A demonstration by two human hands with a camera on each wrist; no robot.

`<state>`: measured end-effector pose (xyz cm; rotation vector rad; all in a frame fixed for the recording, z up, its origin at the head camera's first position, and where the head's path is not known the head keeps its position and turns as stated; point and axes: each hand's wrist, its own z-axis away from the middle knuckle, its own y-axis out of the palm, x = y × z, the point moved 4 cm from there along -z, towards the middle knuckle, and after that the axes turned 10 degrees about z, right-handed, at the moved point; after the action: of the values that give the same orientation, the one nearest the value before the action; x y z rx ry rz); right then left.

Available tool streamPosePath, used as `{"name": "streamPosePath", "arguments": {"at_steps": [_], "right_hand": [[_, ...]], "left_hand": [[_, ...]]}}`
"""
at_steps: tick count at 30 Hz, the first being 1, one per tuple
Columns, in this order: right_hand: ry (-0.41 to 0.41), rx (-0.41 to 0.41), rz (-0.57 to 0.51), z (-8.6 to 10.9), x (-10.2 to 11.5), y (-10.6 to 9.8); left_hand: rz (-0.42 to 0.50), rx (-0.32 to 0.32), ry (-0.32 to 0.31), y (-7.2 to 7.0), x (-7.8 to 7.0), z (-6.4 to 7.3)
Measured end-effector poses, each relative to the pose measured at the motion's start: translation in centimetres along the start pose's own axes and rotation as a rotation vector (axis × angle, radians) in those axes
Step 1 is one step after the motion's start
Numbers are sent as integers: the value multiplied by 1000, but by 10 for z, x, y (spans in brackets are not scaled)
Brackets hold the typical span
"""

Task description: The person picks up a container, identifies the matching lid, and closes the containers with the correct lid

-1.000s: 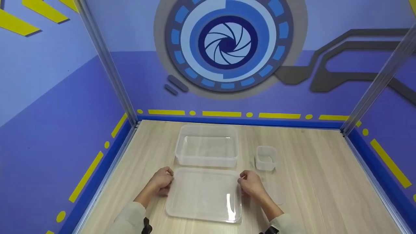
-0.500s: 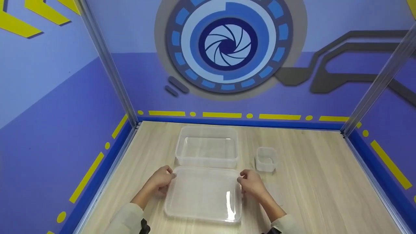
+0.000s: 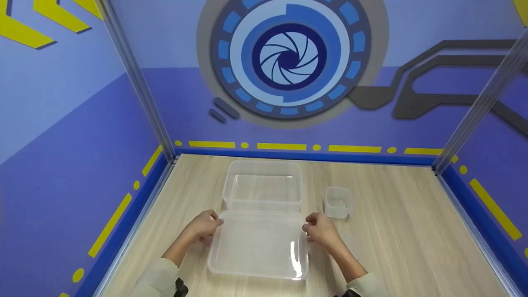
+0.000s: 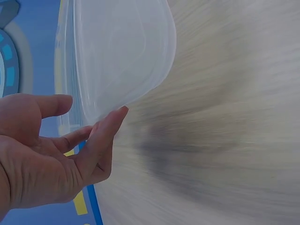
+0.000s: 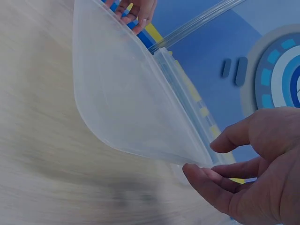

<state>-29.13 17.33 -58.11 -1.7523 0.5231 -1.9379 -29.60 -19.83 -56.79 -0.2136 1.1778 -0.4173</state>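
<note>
A large translucent plastic lid (image 3: 258, 247) is held face-up between both hands, in front of a clear rectangular food container (image 3: 264, 205). My left hand (image 3: 203, 226) pinches its far left corner; in the left wrist view, the fingers (image 4: 101, 140) lie under the lid's edge. At the far right corner, my right hand (image 3: 322, 232) grips the lid in the same way, with the thumb (image 5: 232, 136) near the rim in the right wrist view. The lid's far edge overlaps the container's near wall in the head view.
To the right stands a small clear square container (image 3: 338, 204). A faint small clear lid (image 3: 350, 243) lies beside the right forearm. The wooden tabletop (image 3: 404, 231) is bounded by blue printed walls and metal posts (image 3: 138, 78) at the back corners.
Both hands have shifted the lid slightly away from the person and up, so its far edge now meets the container's near side in the head view. The containers stay put.
</note>
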Motion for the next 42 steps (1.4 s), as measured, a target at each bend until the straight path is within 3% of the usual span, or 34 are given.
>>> {"name": "streamPosePath", "arguments": {"at_steps": [25,42], "right_hand": [[-1,72,-67,9,6,-12],[-38,33,-40,8,14,-26]], "left_hand": [[-1,-9,33,-3,-16,6],[4,-52,70,-13,-40,7]]}}
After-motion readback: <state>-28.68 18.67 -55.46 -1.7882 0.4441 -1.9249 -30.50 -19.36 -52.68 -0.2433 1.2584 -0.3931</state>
